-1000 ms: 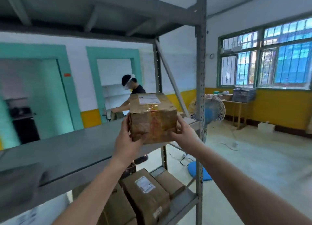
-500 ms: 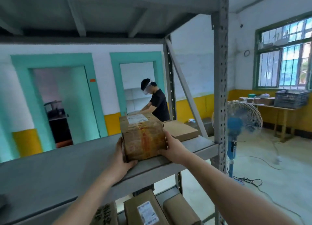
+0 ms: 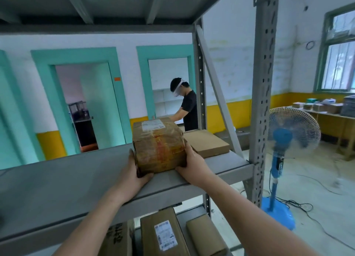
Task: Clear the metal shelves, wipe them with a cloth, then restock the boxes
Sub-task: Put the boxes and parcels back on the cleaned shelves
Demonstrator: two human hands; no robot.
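Left hand and right hand clasp taped box by its sides, steadying it on shelf beside flat box; likely restocking.

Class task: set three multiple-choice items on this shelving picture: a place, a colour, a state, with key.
1. On the grey shelf, the taped box is: A) left of the flat carton; B) on top of it; C) behind it.
2. The standing fan's base is: A) red; B) blue; C) grey.
3. The taped box is: A) untouched; B) held by one hand; C) held by both hands.
Key: 1A, the carton lies at its right; 2B, the base is plainly blue; 3C, left hand and right hand clasp its sides.
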